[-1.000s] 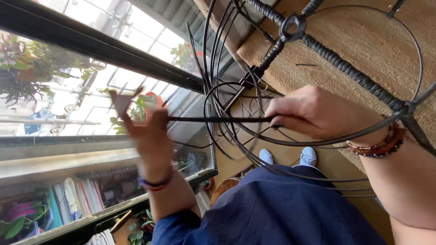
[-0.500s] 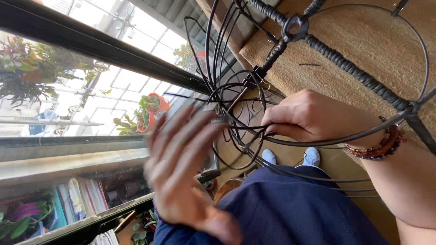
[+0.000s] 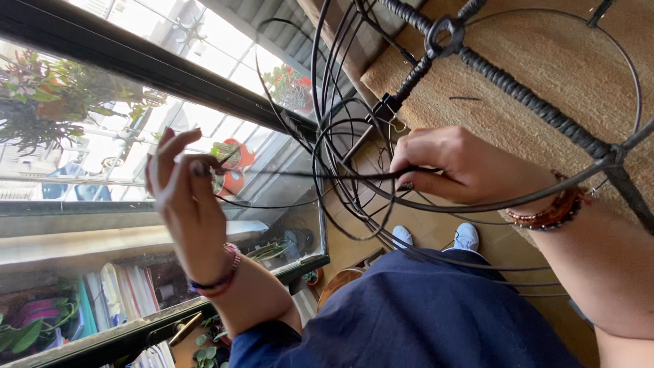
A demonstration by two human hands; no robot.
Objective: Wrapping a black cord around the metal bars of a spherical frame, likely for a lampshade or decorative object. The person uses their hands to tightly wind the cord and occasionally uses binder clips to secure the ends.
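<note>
At far left, potted plants (image 3: 41, 95) sit behind the window glass. The left hand (image 3: 187, 204) pinches a thin dark strand (image 3: 300, 175) stretched taut to the right hand (image 3: 456, 163), closed on it beside the round wire frame (image 3: 477, 88). Half a second ago the left hand was a blur nearer the camera; now it is steady.

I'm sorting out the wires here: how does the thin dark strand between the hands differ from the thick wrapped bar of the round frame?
The thin dark strand is slender and smooth; the thick wrapped bar is much heavier, with ridged winding along it. The strand runs nearly level, pulled straight between the left hand and the right hand; the bar slants across the frame, untouched by either hand. Both are dark.
</note>
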